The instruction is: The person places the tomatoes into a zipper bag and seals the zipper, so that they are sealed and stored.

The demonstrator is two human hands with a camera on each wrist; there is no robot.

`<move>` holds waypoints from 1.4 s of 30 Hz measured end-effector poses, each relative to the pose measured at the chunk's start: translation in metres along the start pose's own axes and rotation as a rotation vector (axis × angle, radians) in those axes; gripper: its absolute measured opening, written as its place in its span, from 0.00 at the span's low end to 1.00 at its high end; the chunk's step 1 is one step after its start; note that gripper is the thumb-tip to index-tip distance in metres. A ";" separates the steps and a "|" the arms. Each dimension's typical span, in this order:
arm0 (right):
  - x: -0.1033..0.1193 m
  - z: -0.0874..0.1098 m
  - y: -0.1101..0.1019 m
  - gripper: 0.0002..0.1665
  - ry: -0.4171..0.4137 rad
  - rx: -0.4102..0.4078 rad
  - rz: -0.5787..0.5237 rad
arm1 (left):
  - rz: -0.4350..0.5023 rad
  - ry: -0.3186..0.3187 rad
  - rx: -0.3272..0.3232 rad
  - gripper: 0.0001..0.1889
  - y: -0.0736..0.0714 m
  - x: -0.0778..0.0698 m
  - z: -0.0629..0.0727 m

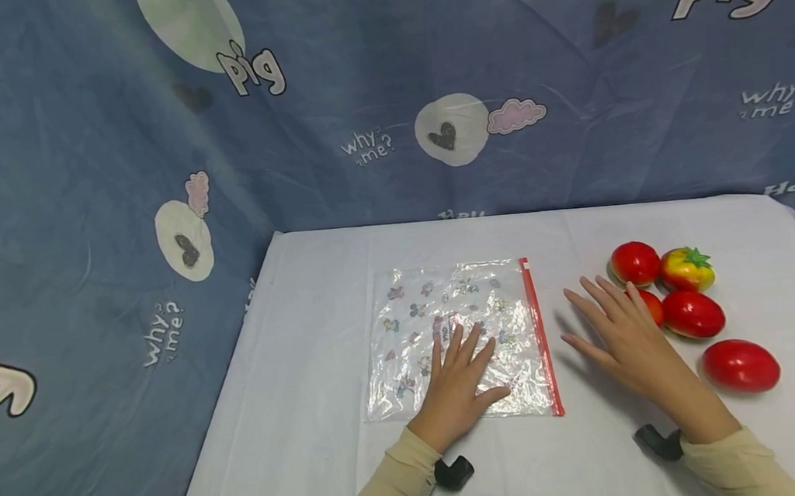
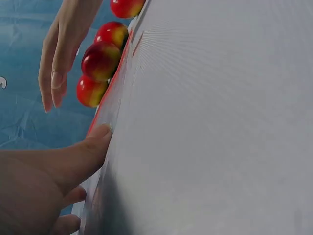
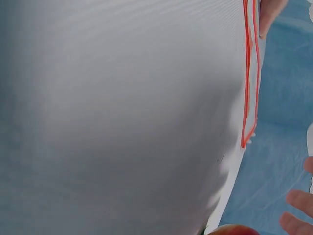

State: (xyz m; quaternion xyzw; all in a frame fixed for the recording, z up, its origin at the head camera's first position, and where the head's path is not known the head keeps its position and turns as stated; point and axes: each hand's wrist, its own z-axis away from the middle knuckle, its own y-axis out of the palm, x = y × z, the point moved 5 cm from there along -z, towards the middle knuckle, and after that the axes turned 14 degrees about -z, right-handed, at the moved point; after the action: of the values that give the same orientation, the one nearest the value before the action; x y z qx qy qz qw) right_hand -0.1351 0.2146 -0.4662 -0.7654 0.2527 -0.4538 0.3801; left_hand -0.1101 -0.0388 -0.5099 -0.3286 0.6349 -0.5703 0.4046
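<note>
- Transparent plastic bag with small coloured prints and a red edge strip (image 1: 443, 299): lies flat on the white-cloth-covered bench (image 1: 293, 349), near its middle, with the strip along the right side (the strip also shows in both wrist views).
- Left hand (image 1: 454, 399): rests on the lower part of the bag, palm down, fingers straight and spread apart.
- Right hand (image 1: 622, 339): held above the bench between the bag and the fruit, fingers extended and apart, its shadow falling on the cloth.
- Glossy round red fruit (image 1: 635, 263): beyond the right hand, just beside a red-and-yellow fruit with a green leafy crown (image 1: 686, 269).
- Small red fruit (image 1: 650, 306): partly hidden by the right hand, next to a glossy oval red fruit (image 1: 693, 314).
- Large smooth oval red fruit (image 1: 741, 366): nearest the right sleeve, apart from the group.
- Blue printed cloth (image 1: 328, 74): hangs behind the bench.
</note>
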 end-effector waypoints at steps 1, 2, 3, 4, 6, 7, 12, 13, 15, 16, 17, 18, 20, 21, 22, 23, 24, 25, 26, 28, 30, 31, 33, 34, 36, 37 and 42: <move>0.000 -0.001 0.000 0.51 -0.003 -0.001 0.000 | -0.005 0.004 -0.001 0.40 0.000 0.000 0.000; 0.001 -0.001 0.000 0.51 -0.005 -0.002 -0.001 | -0.005 0.006 -0.002 0.39 0.001 0.001 0.000; 0.001 -0.002 0.001 0.50 -0.008 -0.004 -0.003 | -0.008 0.007 -0.001 0.38 0.001 0.001 0.000; 0.001 -0.003 0.001 0.50 -0.010 -0.002 -0.004 | -0.009 0.007 0.000 0.38 0.001 0.001 0.001; 0.001 -0.004 0.002 0.50 -0.012 -0.003 -0.008 | -0.010 0.006 -0.001 0.38 0.001 0.001 0.001; 0.001 -0.004 0.002 0.49 -0.011 -0.001 -0.010 | -0.012 0.004 -0.002 0.38 0.002 0.001 0.001; 0.000 -0.007 0.004 0.49 0.016 0.024 -0.014 | -0.001 -0.009 -0.011 0.36 0.003 0.001 0.002; 0.000 -0.008 0.005 0.49 0.025 0.032 -0.017 | 0.003 -0.011 -0.014 0.36 0.003 0.002 0.003; 0.000 -0.011 0.006 0.48 0.046 0.048 -0.034 | 0.017 -0.014 -0.021 0.35 0.002 0.002 0.003; 0.000 -0.013 0.007 0.47 0.055 0.054 -0.041 | 0.025 -0.014 -0.026 0.35 0.002 0.003 0.004; 0.000 -0.015 0.007 0.45 0.064 0.060 -0.048 | 0.032 -0.014 -0.027 0.34 0.002 0.003 0.004; -0.001 -0.016 0.008 0.44 0.077 0.067 -0.061 | 0.040 -0.015 -0.030 0.34 0.002 0.003 0.004; -0.001 -0.020 0.009 0.40 0.095 0.079 -0.081 | 0.054 -0.015 -0.032 0.33 0.002 0.004 0.004; -0.001 -0.021 0.009 0.38 0.103 0.083 -0.090 | 0.060 -0.016 -0.034 0.33 0.002 0.004 0.004; -0.002 -0.022 0.010 0.36 0.107 0.090 -0.096 | 0.064 -0.016 -0.035 0.33 0.003 0.004 0.004; -0.002 -0.023 0.010 0.35 0.110 0.094 -0.108 | 0.068 -0.017 -0.033 0.33 0.003 0.004 0.004; -0.002 -0.024 0.011 0.34 0.114 0.101 -0.118 | 0.074 -0.018 -0.033 0.32 0.003 0.005 0.004; -0.002 -0.025 0.011 0.32 0.114 0.105 -0.124 | 0.079 -0.019 -0.032 0.32 0.003 0.005 0.004; -0.002 -0.026 0.012 0.32 0.114 0.108 -0.131 | 0.083 -0.020 -0.030 0.32 0.004 0.005 0.004; -0.002 -0.028 0.013 0.30 0.113 0.110 -0.139 | 0.087 -0.022 -0.029 0.31 0.005 0.005 0.003; -0.002 -0.029 0.014 0.30 0.117 0.111 -0.145 | 0.087 -0.023 -0.032 0.31 0.005 0.005 0.003; -0.002 -0.030 0.015 0.30 0.120 0.112 -0.147 | 0.088 -0.023 -0.032 0.30 0.005 0.005 0.003; -0.003 -0.032 0.017 0.30 0.124 0.123 -0.155 | 0.089 -0.022 -0.036 0.30 0.005 0.005 0.004; -0.004 -0.034 0.018 0.29 0.126 0.132 -0.159 | 0.092 -0.022 -0.036 0.29 0.005 0.005 0.004; -0.007 -0.036 0.021 0.29 0.133 0.154 -0.168 | 0.098 -0.022 -0.039 0.29 0.005 0.005 0.004; -0.008 -0.037 0.022 0.29 0.137 0.167 -0.169 | 0.104 -0.021 -0.041 0.29 0.005 0.005 0.004; -0.013 -0.043 0.029 0.29 0.148 0.207 -0.171 | 0.126 -0.016 -0.059 0.28 0.005 0.006 0.004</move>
State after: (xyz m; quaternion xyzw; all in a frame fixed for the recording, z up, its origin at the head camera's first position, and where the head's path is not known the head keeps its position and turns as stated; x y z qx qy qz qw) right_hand -0.1805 0.1924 -0.4838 -0.7053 0.1657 -0.5633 0.3972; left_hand -0.1091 -0.0452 -0.5161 -0.3042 0.6676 -0.5221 0.4350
